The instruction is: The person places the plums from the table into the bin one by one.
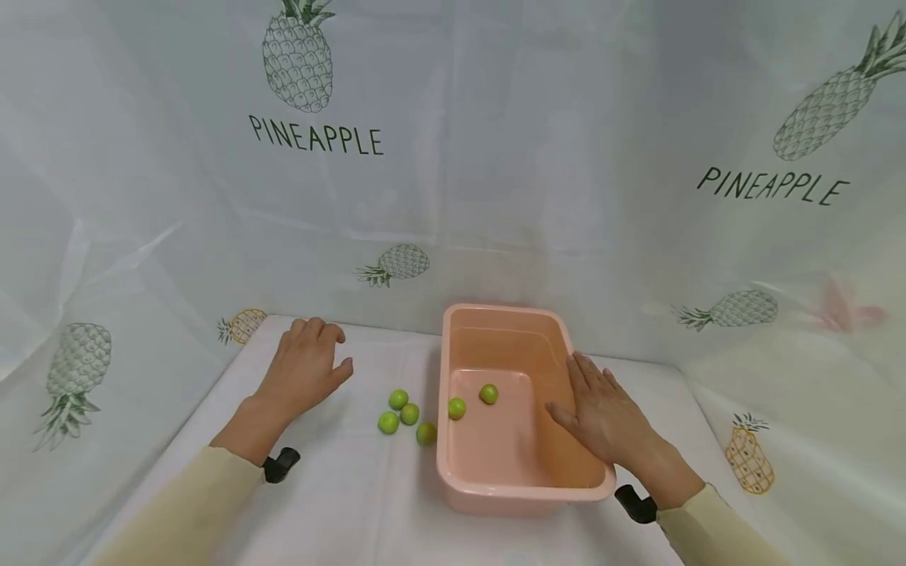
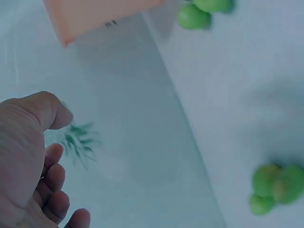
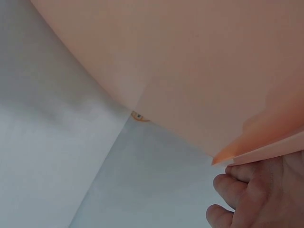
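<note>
In the head view a pink plastic basin [image 1: 499,494] stands on the white table, with two small round green fruits inside, one on its floor [image 1: 488,394] and one by the left wall [image 1: 456,408]. Several more green fruits [image 1: 409,414] lie just left of it. My left hand [image 1: 303,365] hovers to their left with nothing in it, thumb apart from the bent fingers. The left wrist view shows loosely curled fingers [image 2: 56,176]. Against the basin's right rim rests my right hand [image 1: 602,409], fingers straight along it and thumb over the inside.
A white cloth [image 1: 354,503] covers the table. Behind and at both sides hangs a pale curtain [image 1: 524,196] printed with pineapples, close to the basin's far end. Black bands [image 1: 281,465] circle both wrists.
</note>
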